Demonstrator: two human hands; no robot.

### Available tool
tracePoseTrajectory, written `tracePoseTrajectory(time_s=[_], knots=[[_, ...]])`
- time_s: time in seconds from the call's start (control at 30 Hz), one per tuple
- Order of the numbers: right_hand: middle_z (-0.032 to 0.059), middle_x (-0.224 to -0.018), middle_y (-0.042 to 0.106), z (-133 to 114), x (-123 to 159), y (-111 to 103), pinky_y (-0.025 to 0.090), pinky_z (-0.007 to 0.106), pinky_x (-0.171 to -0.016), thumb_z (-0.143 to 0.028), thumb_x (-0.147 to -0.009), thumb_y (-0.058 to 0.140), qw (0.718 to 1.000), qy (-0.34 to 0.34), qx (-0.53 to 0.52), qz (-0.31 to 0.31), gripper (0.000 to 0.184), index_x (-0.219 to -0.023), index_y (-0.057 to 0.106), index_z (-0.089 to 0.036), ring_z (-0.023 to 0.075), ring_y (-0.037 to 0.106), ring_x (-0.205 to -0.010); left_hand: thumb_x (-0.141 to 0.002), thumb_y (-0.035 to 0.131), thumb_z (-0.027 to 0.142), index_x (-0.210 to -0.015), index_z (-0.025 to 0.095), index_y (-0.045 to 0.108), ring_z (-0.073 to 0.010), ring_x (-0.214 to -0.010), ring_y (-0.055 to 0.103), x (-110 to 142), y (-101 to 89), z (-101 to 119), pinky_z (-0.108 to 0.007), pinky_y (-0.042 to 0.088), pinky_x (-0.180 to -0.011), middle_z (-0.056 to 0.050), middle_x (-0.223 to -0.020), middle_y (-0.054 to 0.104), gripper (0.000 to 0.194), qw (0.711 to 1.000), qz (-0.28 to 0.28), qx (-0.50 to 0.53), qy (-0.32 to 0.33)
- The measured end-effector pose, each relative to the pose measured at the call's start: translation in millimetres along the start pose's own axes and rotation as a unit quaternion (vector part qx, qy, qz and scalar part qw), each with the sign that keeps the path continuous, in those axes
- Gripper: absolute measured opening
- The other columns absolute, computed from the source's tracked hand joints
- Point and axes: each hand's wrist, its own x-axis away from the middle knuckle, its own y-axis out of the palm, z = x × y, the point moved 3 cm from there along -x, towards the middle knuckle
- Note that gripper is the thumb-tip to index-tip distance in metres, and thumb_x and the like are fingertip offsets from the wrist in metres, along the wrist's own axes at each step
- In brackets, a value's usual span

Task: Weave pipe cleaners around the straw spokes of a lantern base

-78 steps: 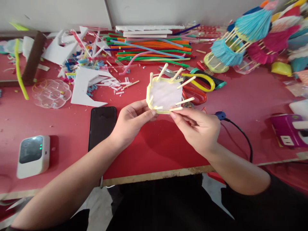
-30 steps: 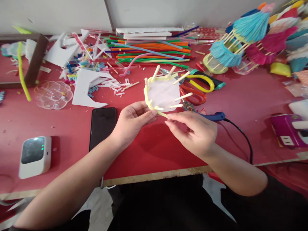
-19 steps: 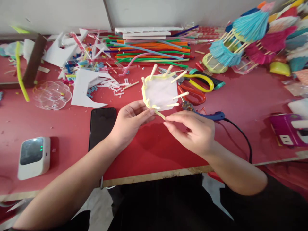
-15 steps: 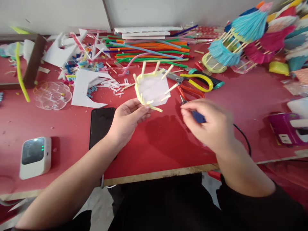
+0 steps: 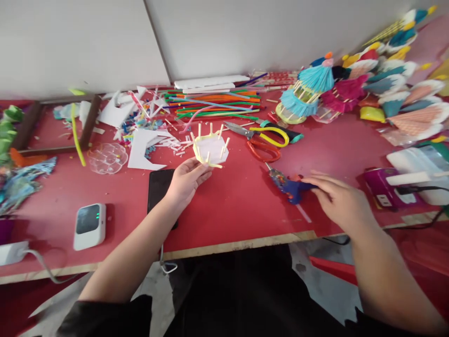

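My left hand pinches the near rim of a small craft base, a white polygonal card edged with a pale yellow pipe cleaner. Several short wooden sticks stand up around its edge, and a loose end of the pipe cleaner juts out by my fingertips. On the right, my right hand is open, its stretched fingers at the handle end of a blue hot glue gun. The glue gun lies on the table with its nozzle pointing away to the left. Whether my fingertips press on the handle is unclear.
Scissors with yellow and red handles lie behind the glue gun. Coloured pipe cleaners are piled at the back. A phone sits beside my left wrist. Blue-roofed craft models stand at back right, a purple power strip at right.
My right hand has moved right, from over the front of the glue gun to its handle end, and its fingers have spread. My left hand still holds the craft base. The camera view has shifted.
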Motion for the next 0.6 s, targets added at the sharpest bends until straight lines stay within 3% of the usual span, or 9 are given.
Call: tracePoseTrajectory(time_s=[0.17,0.27,0.33,0.43,0.5,0.6], knots=[[-0.0026,-0.111,0.078,35.3,-8.0,-16.4,0.059,0.05,-0.096,-0.011,-0.089,0.046,0.999,0.051,0.005,0.018,0.053,-0.111,0.069,-0.053,0.0298,0.071,-0.114,-0.075,0.079,0.01,-0.082,0.014,0.07,-0.0096,-0.075,0.072,-0.1,0.3,-1.2,-0.022,0.058,-0.08,-0.002,-0.08,0.074,0.012,1.0,-0.011,-0.022,-0.013],[-0.0011,-0.109,0.078,28.6,-32.4,-27.2,0.059,0.049,-0.097,-0.01,-0.087,0.047,0.997,0.036,0.011,0.061,0.051,-0.109,0.071,-0.049,0.0292,0.073,-0.11,-0.076,0.078,0.01,-0.082,0.014,0.07,-0.0091,-0.077,0.071,0.6,0.9,0.1,-0.02,0.057,-0.079,-0.002,-0.081,0.074,0.01,0.999,-0.02,-0.027,-0.012],[0.0023,-0.106,0.078,10.4,-59.7,-29.7,0.061,0.052,-0.088,-0.013,-0.087,0.047,0.996,0.012,0.027,0.089,0.045,-0.113,0.072,-0.041,0.0301,0.076,-0.098,-0.076,0.078,0.01,-0.083,0.014,0.071,-0.0087,-0.077,0.071,1.6,1.2,0.7,-0.02,0.057,-0.08,-0.002,-0.082,0.075,0.011,0.999,-0.026,-0.027,-0.01],[0.0032,-0.112,0.077,-25.6,-116.5,-13.4,0.059,0.048,-0.094,-0.02,-0.09,0.05,0.997,-0.059,0.002,0.047,0.036,-0.113,0.074,-0.034,0.0276,0.073,-0.102,-0.073,0.08,0.009,-0.085,0.014,0.071,-0.0097,-0.079,0.071,3.0,2.3,-0.2,-0.022,0.057,-0.083,-0.003,-0.086,0.075,0.015,0.999,-0.034,-0.024,-0.009],[0.0071,-0.113,0.077,-48.6,-159.1,13.5,0.057,0.045,-0.094,-0.019,-0.09,0.05,0.99,-0.12,-0.001,-0.073,0.035,-0.116,0.074,-0.023,0.0278,0.072,-0.104,-0.071,0.081,0.008,-0.085,0.015,0.07,-0.0103,-0.079,0.071,3.8,3.0,-1.0,-0.023,0.057,-0.083,-0.002,-0.086,0.075,0.019,0.999,-0.038,-0.019,-0.006],[0.0095,-0.117,0.077,-72.4,-219.8,55.6,0.052,0.042,-0.099,-0.016,-0.092,0.048,0.979,-0.136,0.029,-0.147,0.035,-0.115,0.075,-0.017,0.0264,0.07,-0.109,-0.068,0.082,0.009,-0.086,0.016,0.069,-0.0103,-0.076,0.07,5.3,3.6,-1.0,-0.024,0.057,-0.081,-0.001,-0.084,0.073,0.023,0.999,-0.042,-0.009,0.002]])
